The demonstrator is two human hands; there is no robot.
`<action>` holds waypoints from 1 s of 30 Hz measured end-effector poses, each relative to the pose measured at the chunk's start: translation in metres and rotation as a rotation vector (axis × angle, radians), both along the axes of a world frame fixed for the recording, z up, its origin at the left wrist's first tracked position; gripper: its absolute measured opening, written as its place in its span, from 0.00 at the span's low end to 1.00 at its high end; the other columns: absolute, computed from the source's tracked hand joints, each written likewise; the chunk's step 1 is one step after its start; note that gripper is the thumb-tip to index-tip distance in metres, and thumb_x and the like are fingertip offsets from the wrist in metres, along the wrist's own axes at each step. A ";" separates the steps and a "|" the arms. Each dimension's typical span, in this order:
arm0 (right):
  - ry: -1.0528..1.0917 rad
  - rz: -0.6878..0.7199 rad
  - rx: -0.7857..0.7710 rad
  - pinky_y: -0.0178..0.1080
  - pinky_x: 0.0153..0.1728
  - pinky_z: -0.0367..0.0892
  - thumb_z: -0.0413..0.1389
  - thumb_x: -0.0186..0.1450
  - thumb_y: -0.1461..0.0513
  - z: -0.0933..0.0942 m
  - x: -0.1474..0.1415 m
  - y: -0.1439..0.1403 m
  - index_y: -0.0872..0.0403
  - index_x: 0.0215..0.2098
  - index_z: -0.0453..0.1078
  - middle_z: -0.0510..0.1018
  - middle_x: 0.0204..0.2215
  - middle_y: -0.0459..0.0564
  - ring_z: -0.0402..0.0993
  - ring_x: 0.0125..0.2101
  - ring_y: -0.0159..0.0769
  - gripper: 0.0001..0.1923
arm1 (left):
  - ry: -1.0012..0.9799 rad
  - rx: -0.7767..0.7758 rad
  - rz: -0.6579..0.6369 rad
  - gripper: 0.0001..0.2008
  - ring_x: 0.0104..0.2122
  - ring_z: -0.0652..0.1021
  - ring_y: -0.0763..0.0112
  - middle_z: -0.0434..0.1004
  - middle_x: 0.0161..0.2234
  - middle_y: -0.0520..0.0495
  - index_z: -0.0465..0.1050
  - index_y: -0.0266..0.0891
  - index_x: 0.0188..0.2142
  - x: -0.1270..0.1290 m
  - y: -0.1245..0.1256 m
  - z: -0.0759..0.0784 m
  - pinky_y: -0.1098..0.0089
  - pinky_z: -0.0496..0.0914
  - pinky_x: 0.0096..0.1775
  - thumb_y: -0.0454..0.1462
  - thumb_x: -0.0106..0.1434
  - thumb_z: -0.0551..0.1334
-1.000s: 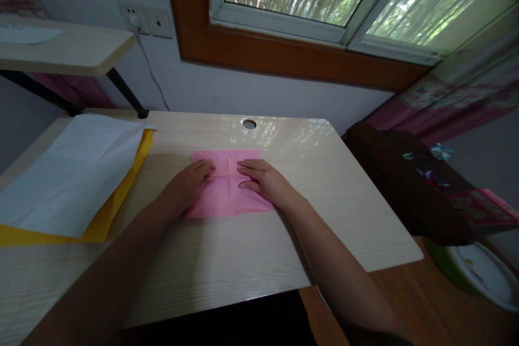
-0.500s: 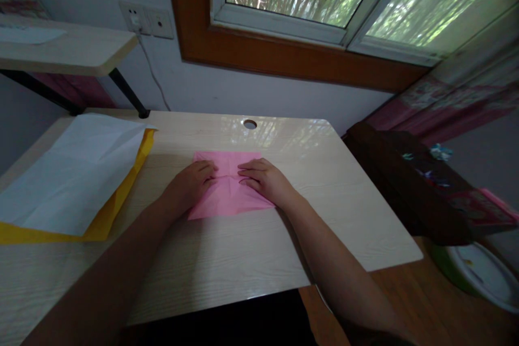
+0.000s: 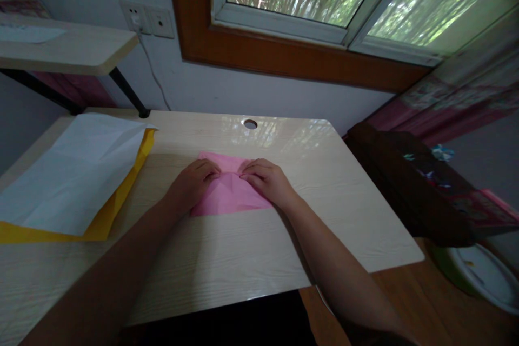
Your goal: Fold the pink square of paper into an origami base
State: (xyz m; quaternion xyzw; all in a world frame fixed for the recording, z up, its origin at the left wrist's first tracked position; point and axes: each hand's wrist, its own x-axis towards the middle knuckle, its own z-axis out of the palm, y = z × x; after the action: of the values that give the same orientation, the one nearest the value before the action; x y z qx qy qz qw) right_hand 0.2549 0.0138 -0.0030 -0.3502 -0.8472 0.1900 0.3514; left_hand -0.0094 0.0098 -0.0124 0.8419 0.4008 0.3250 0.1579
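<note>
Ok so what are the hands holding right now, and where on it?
Both the left hand and the right hand press the pink paper flat on the desk, fingers at its upper middle fold. Nothing is lifted.

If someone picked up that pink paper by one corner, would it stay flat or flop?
The pink paper looks thin and creased, so it would probably droop and partly unfold. It seems very light, so a push would likely slide it over the glossy desk. Both the left hand and right hand press it flat.
</note>
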 end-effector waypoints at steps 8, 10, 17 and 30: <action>0.103 -0.035 -0.021 0.44 0.50 0.75 0.57 0.72 0.58 0.009 -0.004 -0.005 0.49 0.40 0.81 0.84 0.41 0.50 0.80 0.45 0.39 0.09 | -0.156 0.030 0.008 0.05 0.43 0.79 0.64 0.81 0.42 0.46 0.73 0.41 0.37 -0.001 -0.003 0.007 0.59 0.73 0.50 0.35 0.70 0.59; 0.092 -0.035 0.011 0.45 0.51 0.75 0.57 0.72 0.59 0.009 -0.006 -0.006 0.49 0.40 0.80 0.85 0.40 0.50 0.79 0.45 0.39 0.09 | -0.173 0.035 0.012 0.05 0.43 0.79 0.64 0.81 0.41 0.45 0.74 0.41 0.37 0.001 -0.004 0.009 0.60 0.73 0.49 0.35 0.70 0.60; 0.096 -0.056 0.066 0.44 0.50 0.75 0.58 0.72 0.59 0.008 -0.006 -0.007 0.48 0.40 0.80 0.84 0.40 0.49 0.79 0.45 0.38 0.07 | -0.210 0.032 0.043 0.05 0.44 0.79 0.63 0.81 0.41 0.45 0.75 0.41 0.38 0.000 -0.006 0.011 0.60 0.74 0.49 0.37 0.70 0.60; 0.081 -0.012 0.007 0.44 0.51 0.74 0.58 0.72 0.60 0.009 -0.005 -0.006 0.48 0.40 0.80 0.84 0.39 0.50 0.79 0.46 0.39 0.07 | -0.190 0.026 0.018 0.04 0.45 0.79 0.63 0.81 0.42 0.46 0.74 0.42 0.39 -0.001 -0.005 0.009 0.60 0.74 0.50 0.36 0.70 0.60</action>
State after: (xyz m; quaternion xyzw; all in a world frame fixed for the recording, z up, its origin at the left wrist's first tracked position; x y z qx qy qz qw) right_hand 0.2500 0.0074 0.0062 -0.3460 -0.8307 0.1989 0.3880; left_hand -0.0107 0.0052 -0.0039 0.8056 0.3871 0.4102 0.1814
